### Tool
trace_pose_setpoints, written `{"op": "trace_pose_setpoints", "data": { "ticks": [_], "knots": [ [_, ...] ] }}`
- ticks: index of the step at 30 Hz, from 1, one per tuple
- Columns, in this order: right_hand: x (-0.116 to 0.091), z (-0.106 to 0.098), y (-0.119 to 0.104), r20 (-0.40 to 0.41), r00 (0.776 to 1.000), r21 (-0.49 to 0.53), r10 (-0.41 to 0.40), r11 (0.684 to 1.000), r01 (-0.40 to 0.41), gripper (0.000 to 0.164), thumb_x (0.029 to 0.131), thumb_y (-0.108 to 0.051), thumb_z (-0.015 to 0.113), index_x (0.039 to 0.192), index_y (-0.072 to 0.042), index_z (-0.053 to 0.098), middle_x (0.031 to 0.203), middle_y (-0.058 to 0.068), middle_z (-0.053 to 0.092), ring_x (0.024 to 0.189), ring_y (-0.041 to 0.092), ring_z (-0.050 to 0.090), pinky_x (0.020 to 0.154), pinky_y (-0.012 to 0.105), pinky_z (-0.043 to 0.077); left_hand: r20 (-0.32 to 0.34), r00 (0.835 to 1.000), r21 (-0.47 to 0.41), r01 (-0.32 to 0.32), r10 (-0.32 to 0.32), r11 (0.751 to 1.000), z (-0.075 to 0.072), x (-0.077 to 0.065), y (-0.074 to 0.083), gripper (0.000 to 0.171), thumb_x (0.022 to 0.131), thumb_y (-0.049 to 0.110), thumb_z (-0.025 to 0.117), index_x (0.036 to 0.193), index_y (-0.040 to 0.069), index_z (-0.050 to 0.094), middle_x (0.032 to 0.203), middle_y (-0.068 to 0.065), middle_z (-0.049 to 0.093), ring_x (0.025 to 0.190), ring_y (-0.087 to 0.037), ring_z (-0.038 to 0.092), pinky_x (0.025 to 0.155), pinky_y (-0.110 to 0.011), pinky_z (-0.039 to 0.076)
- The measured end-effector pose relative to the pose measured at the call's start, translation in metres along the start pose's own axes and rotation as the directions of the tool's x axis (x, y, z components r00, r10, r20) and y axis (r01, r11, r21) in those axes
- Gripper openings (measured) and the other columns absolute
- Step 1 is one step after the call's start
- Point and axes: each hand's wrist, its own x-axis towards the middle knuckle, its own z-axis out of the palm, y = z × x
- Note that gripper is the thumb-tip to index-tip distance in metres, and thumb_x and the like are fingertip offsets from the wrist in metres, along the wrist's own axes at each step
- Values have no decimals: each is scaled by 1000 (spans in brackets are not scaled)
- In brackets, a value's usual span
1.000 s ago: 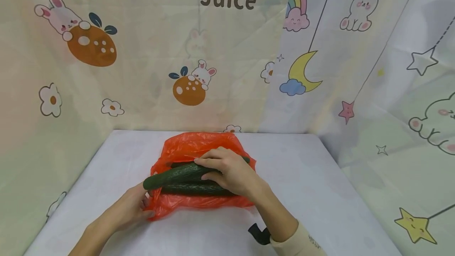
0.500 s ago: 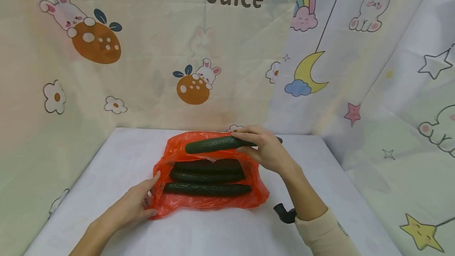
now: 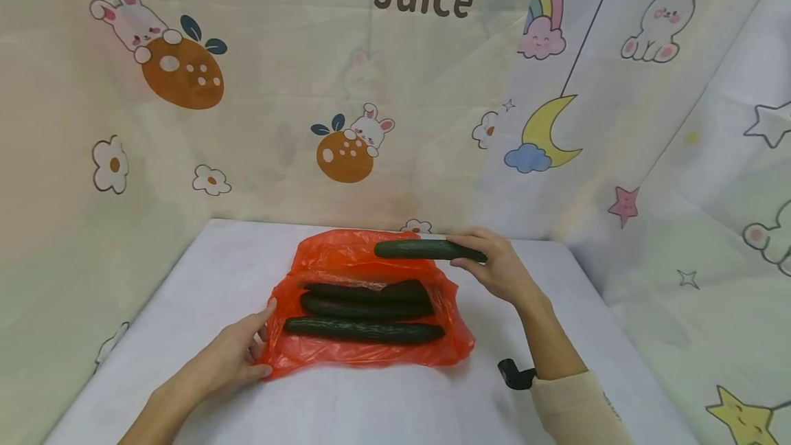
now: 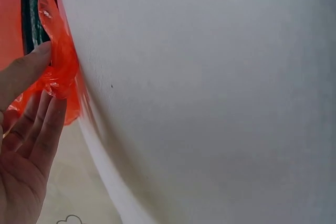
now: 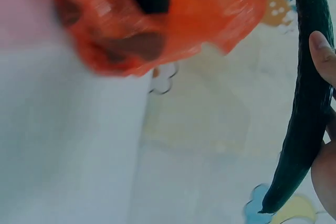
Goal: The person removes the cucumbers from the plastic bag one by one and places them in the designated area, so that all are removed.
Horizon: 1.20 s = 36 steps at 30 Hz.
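A dark green cucumber (image 3: 410,249) is held up in my right hand (image 3: 499,272), above the back right of a red plastic bag (image 3: 336,356). The right wrist view shows the thumb lying along that cucumber (image 5: 302,98), whose tip points down there. Inside the open bag lie several more cucumbers, side by side; the front cucumber (image 3: 364,329) shows whole, while plastic partly covers those behind. My left hand (image 3: 231,349) pinches the bag's left edge, thumb on one side of the film (image 4: 64,72) and fingers on the other.
A white-covered table (image 3: 371,407) lies under the bag. Behind and beside it hang printed cloth walls (image 3: 272,53). A black curved piece (image 3: 516,375) sticks out by the right sleeve (image 3: 575,404).
My right hand has lifted the cucumber out of the bag and carried it up and to the right, uncovering the others. The left hand stays at the bag's edge. The view has shifted slightly.
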Motion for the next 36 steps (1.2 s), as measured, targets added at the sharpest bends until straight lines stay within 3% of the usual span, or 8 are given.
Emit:
{"op": "trace_pose_setpoints", "data": {
  "ticks": [5, 9, 15, 24, 32, 36],
  "knots": [
    [-12, -4, 27, -18, 998, -9, 62, 998, -62, 46, 85, -11, 84, 129, -19, 72, 119, -1, 70, 103, 15, 64, 87, 35, 56, 0, 1000, -6, 0, 0, 1000, 0, -1, -1, 107, 74, 13, 92, 158, -4, 28, 98, 0, 52, 72, -3, 52, 64, -22, 51],
    [-21, -12, 48, -18, 994, -62, 110, 992, -111, 44, 87, -12, 82, 129, -18, 72, 121, 0, 70, 105, 18, 64, 88, 41, 55, 19, 999, 1, 34, -34, 999, 0, 2, -3, 107, 75, 15, 92, 159, -2, 28, 98, 1, 52, 73, -4, 52, 64, -21, 51],
    [-37, -20, 81, -21, 982, -123, 189, 974, -190, 41, 91, -12, 79, 130, -14, 70, 122, 7, 70, 109, 28, 65, 92, 54, 54, 41, 999, 1, 34, -34, 999, 0, 4, -3, 107, 75, 16, 92, 158, -3, 28, 98, 1, 53, 71, -4, 52, 63, -21, 52],
    [-63, -18, 126, -78, 983, -199, 169, 963, -182, 39, 89, -1, 77, 127, 0, 67, 121, 20, 68, 114, 43, 63, 96, 61, 47, 61, 996, -16, 70, -69, 997, 2, 3, -1, 109, 74, 19, 93, 158, -6, 27, 98, 0, 52, 69, -4, 53, 62, -21, 52],
    [-73, -7, 148, -1, 971, -196, 241, 952, -236, 38, 93, -6, 74, 130, -2, 65, 123, 19, 67, 116, 44, 62, 97, 62, 45, 31, 999, -12, 23, -22, 1000, 1, 3, -2, 109, 74, 19, 93, 157, -7, 29, 97, 1, 52, 70, -3, 51, 62, -21, 51],
    [-74, 0, 154, 33, 963, -194, 266, 947, -255, 37, 95, -7, 71, 131, 0, 64, 125, 22, 66, 118, 46, 61, 100, 63, 45, 46, 998, -19, 51, -50, 999, 2, 4, -1, 110, 73, 22, 94, 158, -6, 28, 97, 1, 52, 70, -4, 52, 62, -22, 51]
  ]
}}
